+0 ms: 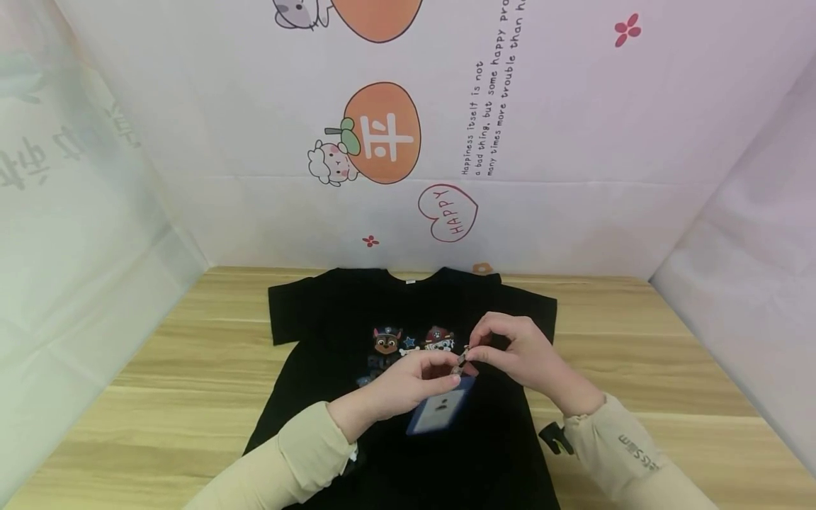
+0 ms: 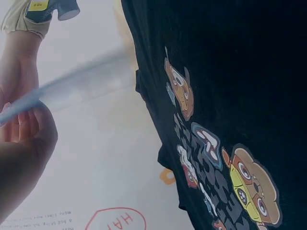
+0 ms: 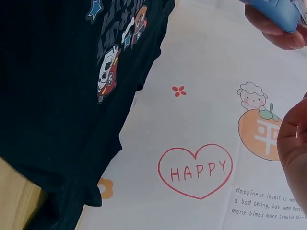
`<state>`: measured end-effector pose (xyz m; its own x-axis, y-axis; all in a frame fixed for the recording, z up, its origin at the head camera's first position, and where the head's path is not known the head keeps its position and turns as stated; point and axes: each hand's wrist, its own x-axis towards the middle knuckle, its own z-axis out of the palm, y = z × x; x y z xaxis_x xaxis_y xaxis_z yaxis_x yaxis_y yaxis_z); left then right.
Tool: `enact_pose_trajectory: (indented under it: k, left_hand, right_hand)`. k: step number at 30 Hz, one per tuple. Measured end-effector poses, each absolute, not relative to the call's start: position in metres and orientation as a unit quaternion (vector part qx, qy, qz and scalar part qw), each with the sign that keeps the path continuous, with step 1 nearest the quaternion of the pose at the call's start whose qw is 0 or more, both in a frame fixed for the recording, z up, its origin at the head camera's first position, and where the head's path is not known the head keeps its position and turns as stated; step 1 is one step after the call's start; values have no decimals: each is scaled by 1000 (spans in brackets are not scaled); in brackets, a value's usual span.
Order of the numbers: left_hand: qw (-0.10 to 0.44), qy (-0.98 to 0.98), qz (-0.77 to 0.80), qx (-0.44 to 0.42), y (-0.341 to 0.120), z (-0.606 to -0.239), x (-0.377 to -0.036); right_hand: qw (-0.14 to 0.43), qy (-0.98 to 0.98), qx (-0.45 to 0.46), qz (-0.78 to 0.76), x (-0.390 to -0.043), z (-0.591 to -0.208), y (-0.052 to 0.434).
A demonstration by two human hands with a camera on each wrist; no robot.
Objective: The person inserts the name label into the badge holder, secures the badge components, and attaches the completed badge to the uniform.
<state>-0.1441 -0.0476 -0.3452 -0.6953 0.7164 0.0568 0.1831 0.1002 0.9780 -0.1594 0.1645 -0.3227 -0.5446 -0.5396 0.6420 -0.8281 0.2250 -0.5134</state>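
A badge holder (image 1: 438,409) with a blue frame and a pale card hangs tilted above the black T-shirt (image 1: 484,453). My left hand (image 1: 404,386) pinches the small metal clip (image 1: 460,364) at its top, between thumb and fingers. Coming from the right, my right hand (image 1: 519,350) pinches the upper end of that clip. Its exact form is partly hidden by fingertips. The left wrist view catches the badge holder (image 2: 76,76) nearly edge-on and blurred. Only a blue corner of the badge holder (image 3: 276,12) enters the right wrist view.
The T-shirt lies spread face up on a wooden table (image 1: 185,375), cartoon dogs (image 1: 387,341) printed on its chest. A small black object (image 1: 556,438) is beside the right sleeve cuff. Behind the table rises a white printed cloth (image 1: 561,142), with pale cloth at both sides.
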Motion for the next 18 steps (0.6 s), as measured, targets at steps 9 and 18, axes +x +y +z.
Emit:
enact_pose_trajectory:
  k: [9,18]
  left_hand:
    - [174,734,580,309,-44,-349,-144]
    - [165,731,601,279,-42,-350,-144]
  right_hand:
    - [146,-793,400,435,-160,-326,162]
    - [134,-810,378,428,-160,-332,169]
